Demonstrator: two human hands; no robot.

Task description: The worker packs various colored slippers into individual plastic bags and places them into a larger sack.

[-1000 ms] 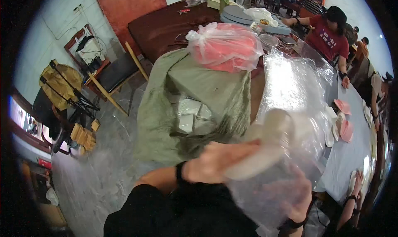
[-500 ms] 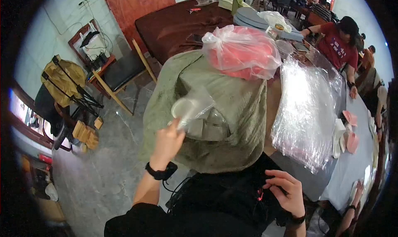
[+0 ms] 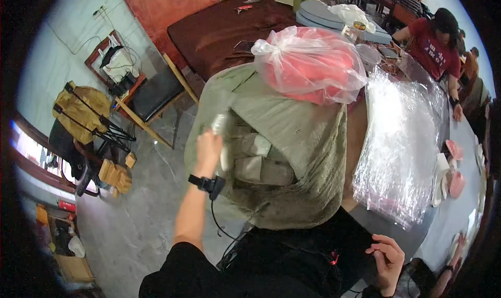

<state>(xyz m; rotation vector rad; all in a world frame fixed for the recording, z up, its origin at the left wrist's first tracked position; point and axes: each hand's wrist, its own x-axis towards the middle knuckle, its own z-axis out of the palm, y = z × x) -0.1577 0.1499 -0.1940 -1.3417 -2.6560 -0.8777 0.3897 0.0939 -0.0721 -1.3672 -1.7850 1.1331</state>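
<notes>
My left hand point(image 3: 209, 153) is closed on a white slipper in clear plastic point(image 3: 221, 136), blurred by motion and partly hidden by the fingers. It is over the left side of the opening in a green woven sack point(image 3: 308, 146). Inside the opening lie several pale, slipper-shaped pieces in clear plastic point(image 3: 263, 170). My right hand point(image 3: 389, 261) hovers at the lower right beside my black clothing, fingers loosely bent and apart, with nothing in it.
A clear bag of red things point(image 3: 313, 66) sits behind the sack. Flat clear plastic bags point(image 3: 399, 146) lie stacked on the table to the right, near pink slippers point(image 3: 456, 185). A person in red point(image 3: 430, 47) sits beyond. A chair point(image 3: 156, 97) stands left.
My left hand has swung the wrapped slipper up and slightly left, turning it upright. My right hand has shifted right and down. The view has shifted slightly.
</notes>
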